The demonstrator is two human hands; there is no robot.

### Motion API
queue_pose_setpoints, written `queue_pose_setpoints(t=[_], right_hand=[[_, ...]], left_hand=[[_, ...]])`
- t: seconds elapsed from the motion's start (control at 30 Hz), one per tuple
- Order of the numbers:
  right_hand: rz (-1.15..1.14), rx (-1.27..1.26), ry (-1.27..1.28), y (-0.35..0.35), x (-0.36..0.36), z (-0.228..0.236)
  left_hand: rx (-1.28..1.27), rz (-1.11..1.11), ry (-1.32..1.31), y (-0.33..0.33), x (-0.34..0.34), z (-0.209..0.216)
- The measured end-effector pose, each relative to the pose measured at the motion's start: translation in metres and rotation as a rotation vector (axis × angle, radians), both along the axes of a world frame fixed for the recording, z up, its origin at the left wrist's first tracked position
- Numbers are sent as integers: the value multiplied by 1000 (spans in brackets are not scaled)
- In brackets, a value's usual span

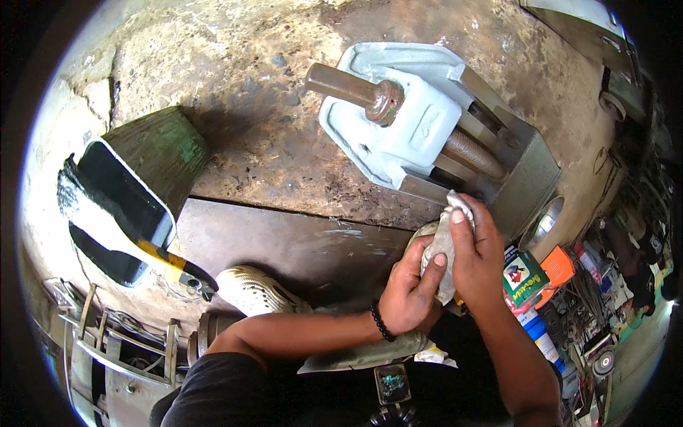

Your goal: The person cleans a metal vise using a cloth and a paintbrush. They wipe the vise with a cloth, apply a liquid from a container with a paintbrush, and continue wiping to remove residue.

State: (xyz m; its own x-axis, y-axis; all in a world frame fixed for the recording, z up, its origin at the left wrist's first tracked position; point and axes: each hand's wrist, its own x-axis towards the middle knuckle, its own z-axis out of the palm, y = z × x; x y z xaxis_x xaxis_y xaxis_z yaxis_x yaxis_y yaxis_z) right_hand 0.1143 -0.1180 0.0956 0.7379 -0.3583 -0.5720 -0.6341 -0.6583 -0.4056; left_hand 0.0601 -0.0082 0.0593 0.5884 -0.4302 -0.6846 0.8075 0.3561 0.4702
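Observation:
A crumpled, dirty white rag [442,255] is pinched between both my hands, low in front of me. My left hand [413,285], with a black bead bracelet at its wrist, closes on its left side. The fingers of my right hand [475,245] wrap the rag's upper end and right side. Just beyond the hands lies a machine vise [420,132], its body coated light grey-blue. Its thick screw [475,153] and brown shaft end [341,84] are bare metal. Off to the left, a paintbrush [167,260] with a yellow and black handle rests across an open-topped green container [160,146].
A flat dark metal plate [284,242] lies on the stained concrete floor [235,43]. One pale shoe [252,290] is beside it. At right stand a green-labelled can [523,277], an orange object [557,274] and cluttered tools. A metal frame [121,356] occupies the lower left.

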Motion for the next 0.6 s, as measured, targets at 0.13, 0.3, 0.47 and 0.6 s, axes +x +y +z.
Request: queue_pose_setpoints(t=[0.13, 0.3, 0.47, 0.6], right_hand=[[-50, 21, -37, 5, 0, -10], [-83, 219, 13, 1, -7, -21], [-300, 757, -74, -15, -32, -16], [-92, 646, 59, -30, -43, 4]], left_hand=[[-67, 120, 94, 4, -3, -16], [-167, 73, 113, 18, -4, -32], [-173, 74, 44, 32, -5, -35], [-49, -72, -252, 32, -8, -28]])
